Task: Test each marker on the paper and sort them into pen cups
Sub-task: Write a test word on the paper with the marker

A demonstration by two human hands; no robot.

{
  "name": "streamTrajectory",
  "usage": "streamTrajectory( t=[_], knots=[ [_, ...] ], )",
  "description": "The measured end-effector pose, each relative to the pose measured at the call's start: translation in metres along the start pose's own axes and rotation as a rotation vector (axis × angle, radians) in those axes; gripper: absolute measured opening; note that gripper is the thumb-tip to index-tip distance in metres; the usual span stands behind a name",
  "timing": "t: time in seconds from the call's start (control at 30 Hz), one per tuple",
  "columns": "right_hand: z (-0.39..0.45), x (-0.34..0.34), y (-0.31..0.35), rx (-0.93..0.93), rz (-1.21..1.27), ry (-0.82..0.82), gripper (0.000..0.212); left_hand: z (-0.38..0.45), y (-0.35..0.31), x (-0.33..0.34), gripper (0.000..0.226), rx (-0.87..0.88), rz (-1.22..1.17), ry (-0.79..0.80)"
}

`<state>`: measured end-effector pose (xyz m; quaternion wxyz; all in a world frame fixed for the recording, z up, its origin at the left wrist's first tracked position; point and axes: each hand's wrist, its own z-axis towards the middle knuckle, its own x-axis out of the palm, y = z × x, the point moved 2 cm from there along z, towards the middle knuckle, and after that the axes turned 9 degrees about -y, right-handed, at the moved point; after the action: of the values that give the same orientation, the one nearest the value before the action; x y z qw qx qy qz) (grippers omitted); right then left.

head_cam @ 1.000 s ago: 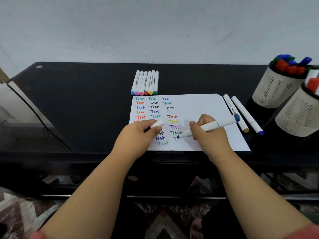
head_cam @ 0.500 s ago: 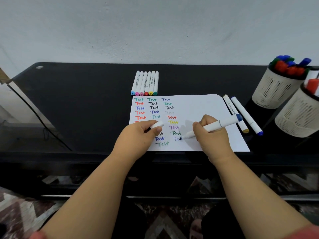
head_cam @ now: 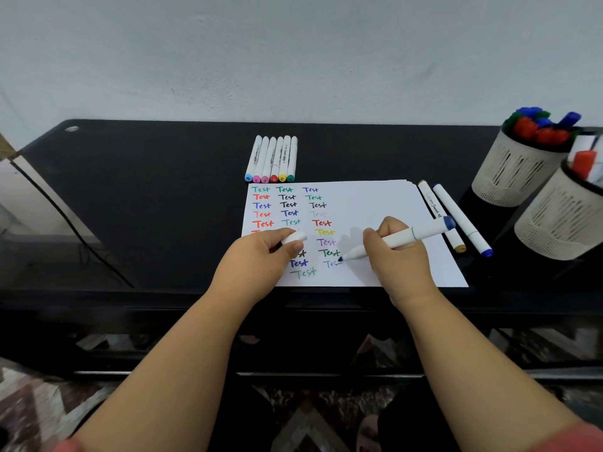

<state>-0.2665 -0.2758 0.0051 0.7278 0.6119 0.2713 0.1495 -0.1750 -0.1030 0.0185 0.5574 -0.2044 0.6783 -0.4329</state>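
— Holding anything right now?

— Yes. My right hand [head_cam: 399, 256] grips the blue marker [head_cam: 401, 238]. My fingers [head_cam: 375, 238] curl round the lower part of its white barrel, near the tip. The barrel slants up and to the right past my knuckles, ending in a dark blue end. The tip touches the paper [head_cam: 375, 203] just left of my fingers, at the end of a blue, unfinished "Tes".

— And the other hand?

— My left hand [head_cam: 257, 265] rests on the left part of the paper and pinches the white cap [head_cam: 294, 238] between thumb and curled fingers. It covers some of the written words.

— Where do the other markers lie?

— Six of them [head_cam: 272, 159] lie side by side on the bench [head_cam: 146, 190], just beyond the top left corner of the paper, with their coloured ends toward me. Two more [head_cam: 456, 218] lie slanted just right of the paper, one with a yellow end, one with a blue end.

— The cups?

— Two pale mesh pen cups stand at the far right. The farther cup [head_cam: 515, 171] holds red, blue and green caps. The nearer cup [head_cam: 564, 220] is cut off by the edge, with a red cap showing in it.
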Motion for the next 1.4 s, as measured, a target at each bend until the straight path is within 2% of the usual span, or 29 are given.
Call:
streamTrajectory(
  t=[0.23, 0.4, 0.53, 0.77, 1.1, 1.4],
  knots=[
    [0.004, -0.002, -0.004, 0.051, 0.114, -0.027, 0.043, 0.0, 0.0, 0.0, 0.024, -0.012, -0.004, 0.004],
    [0.011, -0.005, 0.001, 0.19, 0.452, -0.063, 0.043, 0.001, 0.0, 0.0, 0.027, -0.047, -0.132, 0.0],
    [0.016, -0.004, 0.01, 0.167, 0.565, 0.005, 0.038, 0.002, -0.001, 0.0, 0.024, -0.075, -0.273, 0.027],
    [0.008, 0.007, 0.022, 0.118, 0.522, 0.109, 0.041, -0.001, -0.004, 0.0, 0.023, -0.063, -0.37, 0.07],
    [0.002, 0.012, 0.027, 0.095, 0.419, 0.147, 0.04, -0.005, -0.012, 0.002, 0.028, 0.065, -0.254, 0.15],
    [0.001, 0.014, 0.038, 0.137, 0.356, 0.291, 0.042, -0.008, -0.015, -0.003, 0.022, 0.075, -0.275, 0.196]
  ],
)
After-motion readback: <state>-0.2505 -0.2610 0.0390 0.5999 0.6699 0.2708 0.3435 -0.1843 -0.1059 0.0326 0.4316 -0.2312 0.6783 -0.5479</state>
